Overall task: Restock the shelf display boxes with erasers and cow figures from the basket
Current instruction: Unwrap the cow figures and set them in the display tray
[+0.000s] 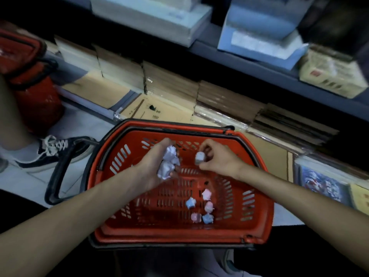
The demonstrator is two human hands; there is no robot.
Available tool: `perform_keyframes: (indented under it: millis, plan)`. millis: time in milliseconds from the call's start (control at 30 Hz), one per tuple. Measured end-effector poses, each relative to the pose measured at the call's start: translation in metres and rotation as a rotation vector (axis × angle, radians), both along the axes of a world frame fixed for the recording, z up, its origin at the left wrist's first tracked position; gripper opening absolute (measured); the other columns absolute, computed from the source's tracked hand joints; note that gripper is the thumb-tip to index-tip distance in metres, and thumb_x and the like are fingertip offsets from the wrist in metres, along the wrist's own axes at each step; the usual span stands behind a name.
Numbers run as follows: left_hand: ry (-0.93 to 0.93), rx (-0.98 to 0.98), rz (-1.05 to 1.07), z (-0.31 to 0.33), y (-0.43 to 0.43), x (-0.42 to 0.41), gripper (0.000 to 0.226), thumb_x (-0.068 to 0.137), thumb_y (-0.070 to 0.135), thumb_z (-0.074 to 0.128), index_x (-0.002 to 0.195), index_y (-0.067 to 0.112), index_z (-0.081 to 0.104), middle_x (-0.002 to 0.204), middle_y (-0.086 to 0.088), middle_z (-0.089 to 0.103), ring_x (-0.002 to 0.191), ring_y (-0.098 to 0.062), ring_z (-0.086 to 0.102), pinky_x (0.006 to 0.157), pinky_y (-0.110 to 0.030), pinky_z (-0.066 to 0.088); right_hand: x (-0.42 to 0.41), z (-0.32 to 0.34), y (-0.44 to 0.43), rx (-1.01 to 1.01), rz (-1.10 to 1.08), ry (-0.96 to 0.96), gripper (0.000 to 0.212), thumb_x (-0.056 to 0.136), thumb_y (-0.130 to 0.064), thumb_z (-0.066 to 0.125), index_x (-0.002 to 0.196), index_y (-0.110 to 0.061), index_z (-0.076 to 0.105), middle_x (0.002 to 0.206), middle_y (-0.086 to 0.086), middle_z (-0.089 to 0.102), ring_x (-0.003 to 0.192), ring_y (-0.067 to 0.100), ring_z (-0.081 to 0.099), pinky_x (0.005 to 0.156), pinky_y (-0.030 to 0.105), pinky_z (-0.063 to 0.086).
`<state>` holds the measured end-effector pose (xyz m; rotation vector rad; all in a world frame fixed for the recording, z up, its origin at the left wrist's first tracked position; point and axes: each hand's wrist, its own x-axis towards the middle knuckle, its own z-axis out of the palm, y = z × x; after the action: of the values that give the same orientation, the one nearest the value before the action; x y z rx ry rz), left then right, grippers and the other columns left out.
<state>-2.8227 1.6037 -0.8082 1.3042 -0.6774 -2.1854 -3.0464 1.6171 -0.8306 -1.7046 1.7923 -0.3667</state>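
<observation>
left hand [157,166] cups a clutch of pale figures [169,162] over the red basket [257,226]; right hand [217,156] pinches one small piece [199,157]; loose figures [201,207] lie below both.

Red basket [257,226] on the floor, black handles folded down. Left hand [157,166] above its 12 o'clock end, cupping a bunch of small pale figures [169,163]. Right hand [217,156] at 1 o'clock, pinching one small pale piece [199,157]. Five pink and blue figures [201,208] loose on the basket floor toward 5 o'clock. Black sneaker [60,150] at 9 o'clock. Stacked paper goods [169,86] on the shelf beyond.
</observation>
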Motion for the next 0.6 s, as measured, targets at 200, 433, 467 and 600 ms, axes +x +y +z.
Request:
perform_keyframes:
  millis: [200,433,467,600]
  plan:
    - [-0.031,-0.245,-0.026,0.049,0.011,-0.007,0.028,0.098,0.030,0.058,0.077,0.012,0.052,0.070,-0.008,0.049,0.057,-0.018,0.044,0.046,-0.028,0.035,0.005,0.090,0.016,-0.171,-0.082,-0.472,0.039,0.072,0.000,0.079,0.101,-0.024,0.070,0.090,0.021,0.071,0.078,0.011,0.061,0.073,0.027,0.047]
    - [-0.198,-0.608,-0.076,0.118,0.028,-0.021,0.023,0.093,0.028,0.063,0.095,0.006,0.070,0.073,-0.018,0.055,0.054,-0.026,0.048,0.054,-0.034,0.040,0.001,0.165,0.043,-0.339,-0.137,-0.735,0.038,0.081,0.018,0.069,0.110,-0.005,0.058,0.105,0.005,0.067,0.088,0.006,0.072,0.074,0.018,0.049]
    - [-0.220,-0.651,-0.074,0.129,0.029,-0.026,0.022,0.093,0.029,0.063,0.095,0.009,0.073,0.071,-0.017,0.055,0.053,-0.027,0.048,0.057,-0.037,0.039,-0.001,0.170,0.045,-0.358,-0.140,-0.753,0.039,0.082,0.016,0.069,0.111,-0.006,0.058,0.109,0.006,0.067,0.092,0.008,0.073,0.077,0.020,0.050]
    - [-0.193,-0.642,-0.070,0.162,0.026,-0.044,0.031,0.091,0.040,0.068,0.088,0.010,0.070,0.066,-0.011,0.051,0.058,-0.028,0.046,0.054,-0.035,0.033,-0.010,0.187,0.049,-0.408,-0.141,-0.816,0.038,0.082,0.009,0.075,0.110,-0.012,0.061,0.107,0.002,0.073,0.103,0.014,0.073,0.091,0.036,0.055]
